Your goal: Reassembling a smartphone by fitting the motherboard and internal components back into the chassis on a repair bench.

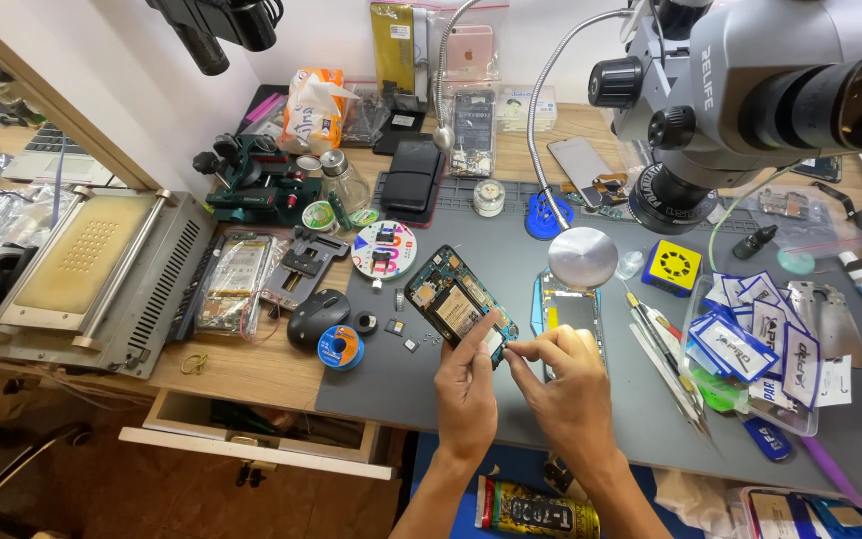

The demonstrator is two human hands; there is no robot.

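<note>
An opened smartphone [449, 302] with its circuit board and battery exposed lies tilted on the grey work mat [511, 250]. My left hand [467, 384] rests at its lower right corner, index finger stretched along the phone's edge. My right hand [566, 384] pinches something tiny between thumb and forefinger right beside that corner; the piece is too small to make out. A second bare phone frame [566, 309] lies just behind my right hand.
A microscope [750, 90] hangs over the mat's right side, with a round metal disc [583, 258] under it. Tweezers [665, 359] and a clear tray of sachets [750, 344] sit at right. Mouse [316, 317], solder spool [340, 348], grey press machine [102, 274] at left; drawer [261, 429] open below.
</note>
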